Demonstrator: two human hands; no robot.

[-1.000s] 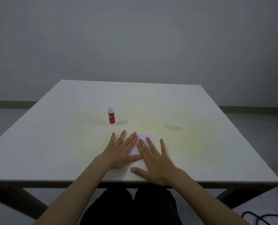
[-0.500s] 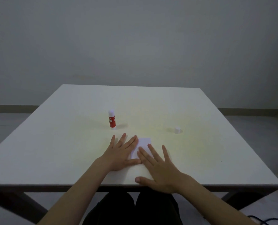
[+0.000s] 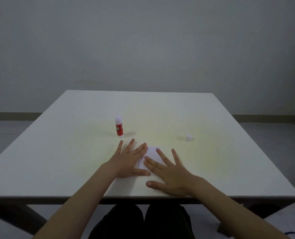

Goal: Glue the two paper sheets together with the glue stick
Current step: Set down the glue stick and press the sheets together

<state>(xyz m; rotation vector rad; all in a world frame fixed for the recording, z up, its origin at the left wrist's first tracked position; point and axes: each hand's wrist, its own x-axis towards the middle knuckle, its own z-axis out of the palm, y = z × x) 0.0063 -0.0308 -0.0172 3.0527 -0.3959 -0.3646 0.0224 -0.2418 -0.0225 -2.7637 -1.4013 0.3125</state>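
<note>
A small white paper (image 3: 151,155) lies flat on the white table (image 3: 57,161) near its front edge; I cannot tell one sheet from two. My left hand (image 3: 127,161) rests flat on the paper's left side, fingers spread. My right hand (image 3: 167,173) lies flat over its right side, fingers apart, thumb near the table's front edge. A red glue stick (image 3: 119,128) stands upright with its cap off, just beyond my left hand's fingertips. Its white cap (image 3: 188,137) sits apart to the right.
The table's front edge runs just under my right wrist. Dark table legs (image 3: 22,216) show below, and my dark-clothed knees (image 3: 143,223) sit under the table. A grey wall stands behind the far edge.
My right hand has slid back toward me across the paper, uncovering more of the sheet. The left hand has hardly moved. The view has tipped slightly.
</note>
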